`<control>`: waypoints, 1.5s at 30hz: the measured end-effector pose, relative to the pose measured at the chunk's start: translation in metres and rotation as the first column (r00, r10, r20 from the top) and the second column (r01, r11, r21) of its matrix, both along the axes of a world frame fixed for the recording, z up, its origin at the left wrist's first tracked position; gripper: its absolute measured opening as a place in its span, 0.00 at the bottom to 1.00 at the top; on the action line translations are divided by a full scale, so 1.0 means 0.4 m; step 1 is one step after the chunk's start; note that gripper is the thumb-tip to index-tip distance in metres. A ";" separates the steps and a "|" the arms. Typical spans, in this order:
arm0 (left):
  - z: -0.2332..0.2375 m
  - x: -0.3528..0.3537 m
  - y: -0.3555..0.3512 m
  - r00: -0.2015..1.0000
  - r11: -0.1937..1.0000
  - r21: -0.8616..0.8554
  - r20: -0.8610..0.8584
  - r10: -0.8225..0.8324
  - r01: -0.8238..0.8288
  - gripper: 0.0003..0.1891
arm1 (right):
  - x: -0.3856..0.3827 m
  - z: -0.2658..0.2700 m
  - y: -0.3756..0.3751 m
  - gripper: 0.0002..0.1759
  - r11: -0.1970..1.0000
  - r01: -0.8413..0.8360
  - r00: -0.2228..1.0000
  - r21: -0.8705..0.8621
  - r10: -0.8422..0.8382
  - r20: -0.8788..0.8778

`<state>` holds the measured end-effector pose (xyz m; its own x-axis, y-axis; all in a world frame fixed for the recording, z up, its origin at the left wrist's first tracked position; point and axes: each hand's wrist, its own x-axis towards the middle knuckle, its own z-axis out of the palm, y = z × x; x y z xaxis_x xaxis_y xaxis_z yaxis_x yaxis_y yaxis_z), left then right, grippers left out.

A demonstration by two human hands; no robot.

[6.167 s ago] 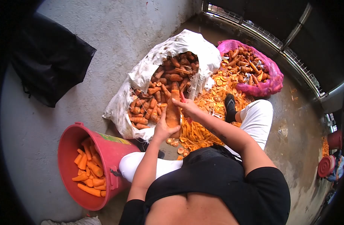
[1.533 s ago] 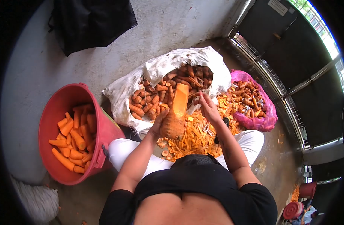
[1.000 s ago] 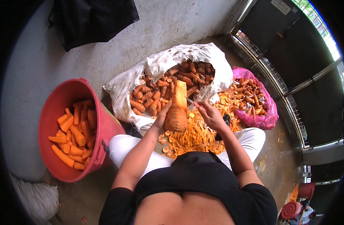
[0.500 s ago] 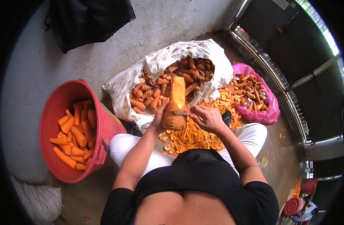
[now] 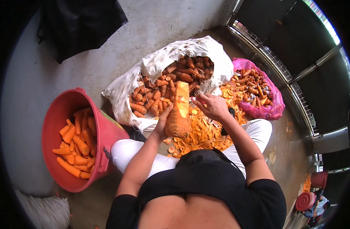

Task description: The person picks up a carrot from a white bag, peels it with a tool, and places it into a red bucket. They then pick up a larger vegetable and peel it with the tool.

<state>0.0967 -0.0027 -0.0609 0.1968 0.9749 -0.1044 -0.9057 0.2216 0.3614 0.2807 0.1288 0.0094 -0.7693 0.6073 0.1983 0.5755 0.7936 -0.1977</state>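
A thick, partly peeled carrot (image 5: 179, 110) is held upright in front of me. Its upper part shows bright orange, flat-cut flesh, while brownish skin covers the rounded lower end. My left hand (image 5: 163, 121) wraps around its left side. My right hand (image 5: 213, 107) is closed on a small peeler (image 5: 198, 100), only partly visible between the fingers, just right of the carrot's upper half and apart from it. Below both hands lies a heap of orange peelings (image 5: 203, 135) between my knees.
A white sack (image 5: 119, 86) of unpeeled carrots lies ahead, beside a pink sack (image 5: 276, 101) of carrots and scraps. To my left stands a red bucket (image 5: 53, 126) containing peeled carrots. A black bag (image 5: 81, 26) hangs on the wall; another person (image 5: 319, 208) is far right.
My right hand and the peeler have moved up and away from the carrot's lower part. The carrot sits slightly lower in the view, which has shifted a little.
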 end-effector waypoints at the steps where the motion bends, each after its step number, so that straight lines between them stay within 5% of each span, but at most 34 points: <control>1: -0.007 -0.006 0.005 0.999 0.999 0.043 -0.012 -0.032 0.032 0.28 | -0.005 -0.005 0.001 0.15 0.999 0.000 1.000 0.042 0.001 -0.010; 13: 0.007 -0.015 0.007 1.000 0.998 -0.056 -0.006 -0.016 0.016 0.29 | -0.014 -0.018 0.075 0.16 0.995 0.012 1.000 0.100 -0.010 -0.020; 14: 0.007 -0.018 0.000 0.999 0.998 -0.042 -0.033 -0.039 0.037 0.29 | -0.006 -0.054 0.132 0.20 0.995 0.078 0.991 0.069 -0.070 -0.112; 16: -0.014 -0.009 -0.028 0.988 0.991 0.008 -0.085 -0.130 0.131 0.31 | 0.044 -0.036 0.239 0.27 0.934 0.357 0.933 -0.014 -0.356 0.050; 18: -0.004 0.008 -0.038 0.974 0.990 -0.023 -0.176 -0.141 0.139 0.32 | 0.090 -0.015 0.285 0.30 0.883 0.470 0.878 -0.012 -0.466 0.106; 22: -0.041 0.003 0.006 0.986 0.992 -0.014 -0.108 -0.127 0.126 0.30 | 0.077 0.061 0.176 0.35 0.813 0.456 0.888 -0.363 -0.444 0.122; 24: -0.038 -0.003 0.026 0.974 0.996 -0.054 -0.214 -0.080 0.070 0.31 | 0.065 -0.021 0.138 0.34 0.775 0.223 0.878 -0.592 -0.423 -0.223; 25: -0.042 -0.004 0.032 0.952 0.998 -0.055 -0.303 -0.048 0.033 0.32 | 0.041 -0.012 0.111 0.33 0.597 0.143 0.879 -0.790 -0.444 -0.176; 26: -0.043 -0.004 0.037 0.920 0.998 -0.055 -0.390 -0.021 -0.001 0.34 | 0.026 -0.064 0.087 0.41 0.559 0.063 0.862 -0.827 -0.449 -0.238; 28: -0.023 -0.003 0.034 0.822 1.000 -0.022 -0.568 -0.028 0.019 0.40 | -0.030 -0.097 0.038 0.52 0.690 -0.096 0.887 -0.718 -0.268 -0.376; 30: -0.033 -0.008 0.032 0.698 0.996 0.021 -0.714 -0.045 0.085 0.42 | -0.081 -0.114 0.030 0.45 0.827 -0.023 0.876 -0.562 -0.254 -0.410; 32: -0.018 -0.004 0.020 0.757 0.994 0.003 -0.649 -0.081 0.110 0.44 | -0.116 -0.214 0.126 0.34 0.716 0.001 0.730 -0.698 -0.477 -0.490; 33: -0.026 -0.009 0.015 0.786 0.992 0.017 -0.613 -0.088 0.124 0.44 | -0.105 -0.112 0.137 0.24 0.591 0.225 0.715 -0.775 -0.641 -0.281; 34: -0.029 -0.014 0.011 0.812 0.990 0.032 -0.577 -0.093 0.136 0.44 | -0.080 -0.214 0.231 0.21 0.690 0.420 0.678 -0.589 -0.670 -0.302; 36: -0.028 -0.031 0.007 0.823 0.987 0.071 -0.562 -0.079 0.143 0.43 | -0.017 -0.229 0.294 0.29 0.432 0.613 0.491 -0.661 -0.864 -0.109; 38: -0.042 -0.037 0.001 0.890 0.989 0.076 -0.449 -0.077 0.124 0.42 | 0.040 -0.354 0.365 0.28 0.499 0.704 0.553 -0.506 -0.832 -0.052; 40: -0.042 -0.037 0.003 0.940 0.980 0.096 -0.313 -0.135 0.172 0.37 | 0.058 -0.309 0.314 0.28 0.429 0.312 0.688 -0.848 -0.717 -0.110; 42: -0.056 -0.044 0.018 0.962 0.962 0.151 -0.184 -0.200 0.229 0.36 | 0.044 -0.205 0.218 0.28 0.284 0.015 0.740 -0.959 -0.648 -0.180; 45: -0.065 -0.041 0.022 0.967 0.982 0.108 -0.218 -0.131 0.158 0.36 | -0.019 -0.095 0.117 0.43 0.430 -0.149 0.831 -0.890 -0.434 -0.349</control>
